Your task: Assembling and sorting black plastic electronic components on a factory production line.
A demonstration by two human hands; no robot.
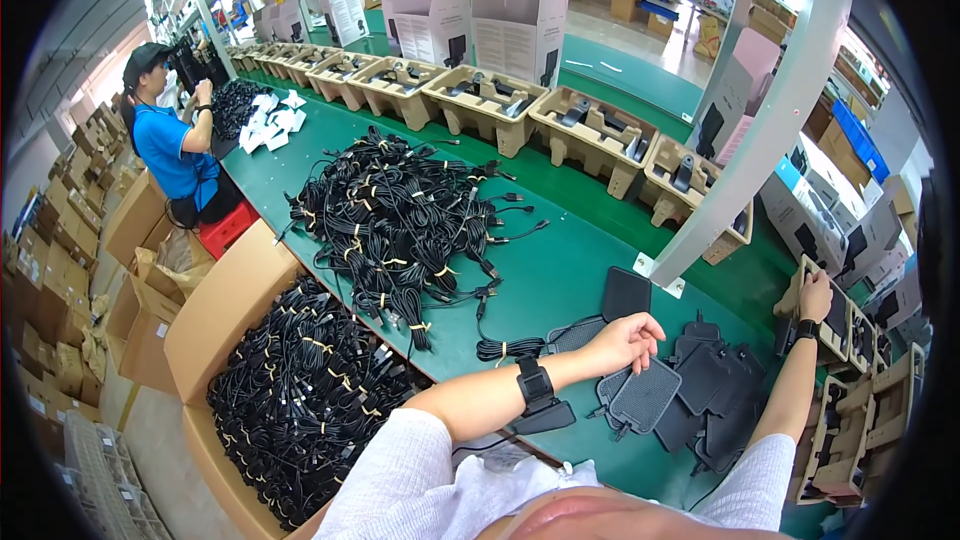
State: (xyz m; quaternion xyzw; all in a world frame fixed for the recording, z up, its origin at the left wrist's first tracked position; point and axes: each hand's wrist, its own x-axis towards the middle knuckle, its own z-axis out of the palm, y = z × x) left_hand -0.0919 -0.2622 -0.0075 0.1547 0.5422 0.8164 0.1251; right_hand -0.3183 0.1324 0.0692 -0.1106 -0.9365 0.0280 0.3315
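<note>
My left hand (626, 342) hovers over flat black plates, its fingers loosely bent and apart, with nothing visible in it. Beneath and beside it lie a mesh-faced black plate (645, 395) and a smooth one (626, 293). More black plates (705, 370) overlap in a loose pile between my two arms. At the right, my right hand (815, 297) is closed on the edge of a brown moulded pulp tray (792, 292); its fingertips are partly hidden. Both wrists wear black straps. A tied black cable (508, 349) lies left of my left hand.
A large heap of bundled black cables (395, 220) covers the table's middle; an open carton (235, 315) beside it holds more. Pulp trays with black parts (590, 130) line the far side. A white post (750, 110) rises nearby. A person in blue (172, 135) works far left.
</note>
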